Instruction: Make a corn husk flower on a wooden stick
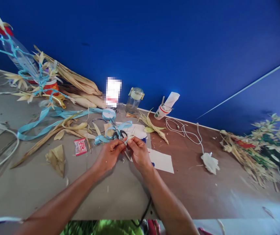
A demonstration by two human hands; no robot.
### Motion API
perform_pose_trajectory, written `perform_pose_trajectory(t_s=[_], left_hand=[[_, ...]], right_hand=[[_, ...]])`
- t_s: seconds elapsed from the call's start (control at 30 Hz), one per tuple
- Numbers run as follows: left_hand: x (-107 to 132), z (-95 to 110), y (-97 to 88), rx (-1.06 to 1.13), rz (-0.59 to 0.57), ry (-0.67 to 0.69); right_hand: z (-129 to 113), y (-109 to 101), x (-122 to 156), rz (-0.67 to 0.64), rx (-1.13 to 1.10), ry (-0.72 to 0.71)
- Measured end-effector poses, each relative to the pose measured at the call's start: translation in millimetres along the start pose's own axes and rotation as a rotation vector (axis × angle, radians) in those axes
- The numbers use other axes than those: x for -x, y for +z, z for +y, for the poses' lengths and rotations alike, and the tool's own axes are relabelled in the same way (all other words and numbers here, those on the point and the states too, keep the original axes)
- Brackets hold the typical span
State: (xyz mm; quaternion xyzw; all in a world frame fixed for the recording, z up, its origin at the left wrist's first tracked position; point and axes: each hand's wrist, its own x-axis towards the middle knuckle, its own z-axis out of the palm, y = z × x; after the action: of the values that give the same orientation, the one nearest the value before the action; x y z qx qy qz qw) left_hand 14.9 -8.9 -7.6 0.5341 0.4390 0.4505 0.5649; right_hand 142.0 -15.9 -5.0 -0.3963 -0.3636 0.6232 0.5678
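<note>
Over the middle of the table, my left hand [112, 152] and my right hand [138, 150] meet at the fingertips. Both pinch a small piece with a pale blue, ribbon-like strip [126, 141]; the fingers cover most of it, so its full shape is hidden. Just beyond the hands lie black-handled scissors [116, 134] and a curling length of light blue ribbon [125, 125]. A roll of light blue tape [108, 114] stands farther back. To the left of my left hand are a red-and-white packet [80, 147] and a folded piece of dried husk [56, 160].
Dried corn husks [78, 80] lean along the blue wall. A blue-wrapped branch with husk flowers [43, 76] stands at left by a plastic bottle [19, 54]. Behind are a lidded jar [134, 99] and a paper cup [161, 111]. A white cable [186, 130] and flower bunch [274, 137] lie right.
</note>
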Motion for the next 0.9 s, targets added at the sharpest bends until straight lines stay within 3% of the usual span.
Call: perform_pose_trajectory(t_s=[0.13, 0.23, 0.3, 0.5, 0.6, 0.73, 0.9], left_hand=[[0.4, -6.3, -1.3, 0.368, -0.303, -0.201], [-0.9, -8.6, -2.0, 0.487, -0.412, -0.286], [-2.4, -9.0, -2.0, 0.379, -0.371, -0.213], [-1.4, -6.2, -0.5, -0.324, 0.039, 0.163], [0.0, -4.1, 0.3, -0.489, 0.092, 0.242], [-0.7, -2.8, 0.3, -0.388, 0.059, 0.161], [-1.5, -1.1, -1.1, 0.137, -0.235, -0.071]], right_hand=[[-5.8, 1.7, 3.5, -0.097, -0.026, 0.111], [-9.7, 2.5, 3.7, -0.109, -0.063, 0.172], [-10.4, 2.1, 2.1, -0.040, -0.093, 0.140], [-2.4, -3.6, -3.2, 0.150, 0.065, -0.062], [2.2, -4.8, -3.2, 0.181, 0.169, -0.080], [1.0, -2.2, -1.6, 0.172, 0.138, -0.072], [-6.2, -2.5, -1.1, -0.014, -0.097, 0.125]])
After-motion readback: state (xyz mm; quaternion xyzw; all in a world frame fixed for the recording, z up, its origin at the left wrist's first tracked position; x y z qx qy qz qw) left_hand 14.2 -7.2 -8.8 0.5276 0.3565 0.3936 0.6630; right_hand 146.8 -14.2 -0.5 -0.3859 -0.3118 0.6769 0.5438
